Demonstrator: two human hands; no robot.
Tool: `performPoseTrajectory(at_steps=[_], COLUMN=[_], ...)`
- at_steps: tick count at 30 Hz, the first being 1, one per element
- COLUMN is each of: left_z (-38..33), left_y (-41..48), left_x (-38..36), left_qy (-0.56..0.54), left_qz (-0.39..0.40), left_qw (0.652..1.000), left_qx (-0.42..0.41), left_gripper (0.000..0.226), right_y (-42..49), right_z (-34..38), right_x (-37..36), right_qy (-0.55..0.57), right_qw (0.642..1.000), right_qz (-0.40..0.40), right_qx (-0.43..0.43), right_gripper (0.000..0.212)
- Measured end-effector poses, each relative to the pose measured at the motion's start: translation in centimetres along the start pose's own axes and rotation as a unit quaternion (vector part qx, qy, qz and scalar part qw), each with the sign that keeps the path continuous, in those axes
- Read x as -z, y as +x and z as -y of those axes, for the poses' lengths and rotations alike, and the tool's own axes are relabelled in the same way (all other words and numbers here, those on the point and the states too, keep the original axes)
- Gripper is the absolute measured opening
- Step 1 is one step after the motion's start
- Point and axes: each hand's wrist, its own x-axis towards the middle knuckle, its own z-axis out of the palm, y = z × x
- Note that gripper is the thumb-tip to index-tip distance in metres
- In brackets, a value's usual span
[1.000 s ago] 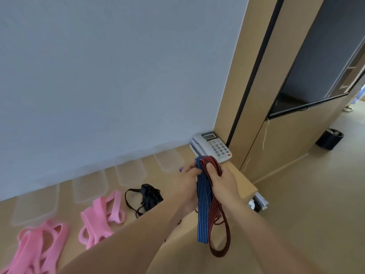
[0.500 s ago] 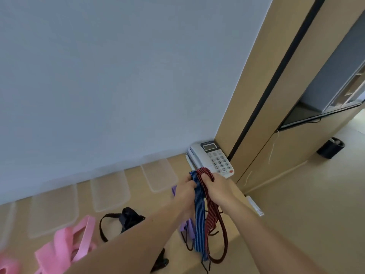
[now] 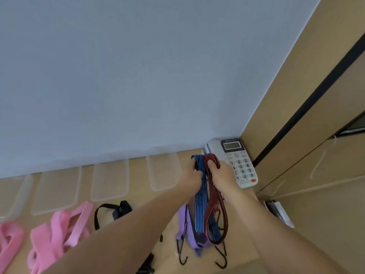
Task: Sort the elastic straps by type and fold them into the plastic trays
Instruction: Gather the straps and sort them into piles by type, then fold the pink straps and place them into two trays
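My left hand (image 3: 192,179) grips the folded top of a blue striped elastic strap (image 3: 200,206). Right beside it, my right hand (image 3: 222,176) grips the folded top of a red striped elastic strap (image 3: 214,202). Both straps hang down over the desk, with black hooks (image 3: 221,258) at their lower ends. A purple strap (image 3: 184,224) lies under them on the desk. Several clear plastic trays line the wall, the nearest one (image 3: 163,171) just left of my hands. Pink straps (image 3: 59,232) and a black strap (image 3: 116,210) lie at the left.
A grey desk phone (image 3: 237,161) sits against the wall corner, right behind my right hand. The wooden desk (image 3: 138,169) ends at its right edge below the phone. A tan wall panel (image 3: 296,115) rises at the right.
The view has swung left and tilted over the desk. My hands still hold the two straps together, and the purple strap and the hooks below have come into sight.
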Motion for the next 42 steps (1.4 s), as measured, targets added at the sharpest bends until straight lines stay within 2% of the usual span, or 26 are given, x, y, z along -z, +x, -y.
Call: performPoseTrajectory(at_steps=[2,5,9,11,14,17,19,21,23,28,30,32,35,39,42], left_z=[1.3,2.6,3.9,5.0,6.7,8.4,8.9,9.8,10.0,8.4,7.8,7.2,6.5,6.3,7.0], left_y=[-0.3,-1.4,-2.6,-3.2,-4.7,-6.0,-6.6,-6.3,-5.9,-5.5,-6.3,-7.5,-9.3,-12.3,-15.4], left_x=[0.3,-0.1,-1.2,-1.4,-1.2,-0.3,0.7,1.7,2.2,2.7,3.3,4.2,6.3,10.4,14.8], left_qy=[0.132,0.33,0.448,0.525,0.618,0.641,0.645,0.677,0.675,0.655,0.646,0.634,0.631,0.629,0.623], left_qz=[0.005,0.015,0.032,0.014,-0.035,-0.032,0.0,0.056,0.1,0.112,0.096,0.072,0.028,-0.035,-0.083], left_qw=[0.991,0.943,0.89,0.847,0.772,0.743,0.75,0.725,0.726,0.744,0.752,0.763,0.769,0.771,0.773], left_qx=[0.0,-0.03,-0.078,-0.088,-0.146,-0.191,-0.146,-0.112,-0.081,-0.063,-0.088,-0.1,-0.099,-0.093,-0.084], left_gripper=[0.065,0.067,0.068,0.07,0.066,0.057,0.064,0.077,0.07,0.065,0.064,0.064,0.066,0.065,0.065], right_y=[-0.4,-0.8,-0.5,-0.6,-1.1,-2.4,-3.2,-3.6,-3.5,-2.7,-2.9,-3.2,-4.1,-7.0,-10.7], right_z=[-1.7,-3.8,-4.8,-4.9,-5.1,-5.6,-6.1,-6.6,-6.8,-6.2,-6.0,-5.4,-3.4,0.5,3.4], right_x=[-0.7,-1.0,-0.7,-0.5,0.0,1.0,1.2,0.6,-0.3,-0.7,-0.6,-0.4,-0.6,-3.4,-7.1], right_qy=[-0.009,-0.026,-0.019,-0.035,-0.128,-0.249,-0.264,-0.25,-0.258,-0.272,-0.282,-0.287,-0.276,-0.267,-0.282], right_qw=[0.999,0.995,0.993,0.991,0.982,0.951,0.947,0.949,0.937,0.929,0.925,0.926,0.931,0.921,0.899], right_qz=[0.037,0.089,0.119,0.127,0.076,-0.009,0.02,0.105,0.178,0.203,0.199,0.161,0.107,0.134,0.163], right_qx=[-0.006,-0.022,-0.004,0.032,0.117,0.184,0.181,0.159,0.155,0.146,0.16,0.185,0.211,0.252,0.293], right_gripper=[0.031,0.022,0.03,0.041,0.05,0.054,0.052,0.054,0.058,0.05,0.043,0.036,0.036,0.028,0.04])
